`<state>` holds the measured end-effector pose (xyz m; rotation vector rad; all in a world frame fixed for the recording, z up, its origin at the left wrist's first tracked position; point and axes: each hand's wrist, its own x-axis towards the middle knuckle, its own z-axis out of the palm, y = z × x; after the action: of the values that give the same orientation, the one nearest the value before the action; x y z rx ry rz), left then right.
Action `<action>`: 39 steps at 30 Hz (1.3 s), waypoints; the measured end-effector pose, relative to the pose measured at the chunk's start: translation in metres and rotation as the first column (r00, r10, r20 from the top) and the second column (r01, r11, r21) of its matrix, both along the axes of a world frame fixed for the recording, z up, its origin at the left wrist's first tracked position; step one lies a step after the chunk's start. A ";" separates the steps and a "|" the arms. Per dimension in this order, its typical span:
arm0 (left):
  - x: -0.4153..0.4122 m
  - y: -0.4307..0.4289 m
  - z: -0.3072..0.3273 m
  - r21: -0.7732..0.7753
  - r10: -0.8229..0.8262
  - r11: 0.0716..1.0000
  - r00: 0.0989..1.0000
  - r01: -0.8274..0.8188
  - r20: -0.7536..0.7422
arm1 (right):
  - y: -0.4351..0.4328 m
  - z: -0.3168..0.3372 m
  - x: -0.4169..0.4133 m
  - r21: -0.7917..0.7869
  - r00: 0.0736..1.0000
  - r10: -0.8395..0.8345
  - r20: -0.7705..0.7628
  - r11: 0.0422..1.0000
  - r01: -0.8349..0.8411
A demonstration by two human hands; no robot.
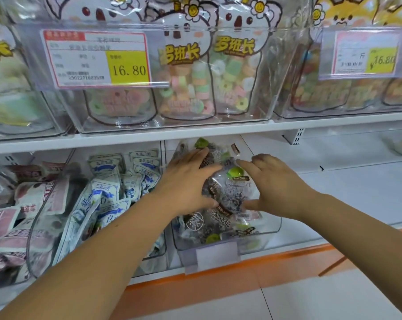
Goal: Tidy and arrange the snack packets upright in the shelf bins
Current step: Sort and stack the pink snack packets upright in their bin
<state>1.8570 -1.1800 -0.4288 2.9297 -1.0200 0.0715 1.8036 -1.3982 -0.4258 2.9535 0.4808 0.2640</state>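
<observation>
The left hand (186,181) and the right hand (271,181) both grasp one plum packet (227,190), fingers curled round its left and right sides. It rests on top of other packets (202,225) in a clear bin (272,227) at the front edge of the lower shelf (357,181), beside the blue-and-white packets (107,192).

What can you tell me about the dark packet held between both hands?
The dark packet is a clear, crinkly plastic bag of dark, frosted-looking pieces, printed with a green fruit and brown labels. It is held tilted over the other packets in the clear bin. The left hand grips its left side, the right hand its right edge.
</observation>
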 end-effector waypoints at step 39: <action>-0.038 0.034 0.002 -0.199 0.001 0.980 1.000 -0.003 -0.008 | 0.017 0.025 0.022 0.323 0.996 0.071 0.059 0.942 -0.086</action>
<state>1.8188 -1.1462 -0.4264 2.7482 -0.9489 0.1521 1.8259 -1.3817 -0.4007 3.2414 0.6036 0.4622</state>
